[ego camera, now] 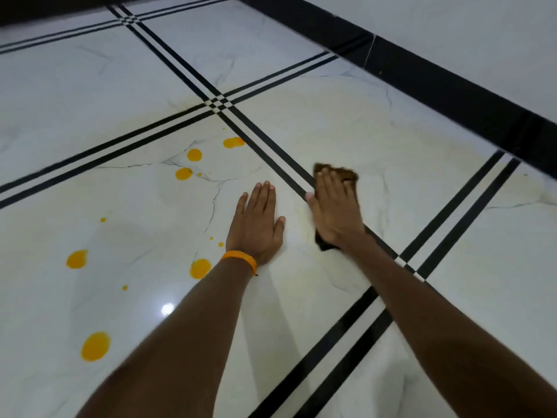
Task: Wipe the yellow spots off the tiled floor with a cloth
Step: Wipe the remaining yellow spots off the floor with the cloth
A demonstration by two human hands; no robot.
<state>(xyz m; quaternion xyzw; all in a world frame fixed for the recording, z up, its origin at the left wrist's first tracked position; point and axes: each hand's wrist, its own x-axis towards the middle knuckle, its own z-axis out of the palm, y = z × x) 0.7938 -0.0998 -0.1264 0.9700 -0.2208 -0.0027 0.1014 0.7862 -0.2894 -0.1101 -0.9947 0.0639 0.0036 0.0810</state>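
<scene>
Right hand [334, 206]: fingers straight and together, pressing flat on the cloth, not curled round it.
Cloth [339, 173]: dark brown and crumpled. It shows past your fingertips and behind the heel of your palm, lying across the black stripe [271, 152] of the tiled floor [90, 101].
Left hand [256, 224]: flat on the tile, fingers extended, holding nothing; orange wristband [239, 260] at the wrist.
Yellow spots [194, 154]: all lie left of the cloth — your left hand sits between.
Spread: a band from the far spot [233, 142] beside the stripe down to the large spot [95, 346] at near left.
Appearance: round to oval, glossy orange-yellow, with small droplets scattered among them.
Next move: likely a leftward sweep — the far spot is closest to the cloth.
</scene>
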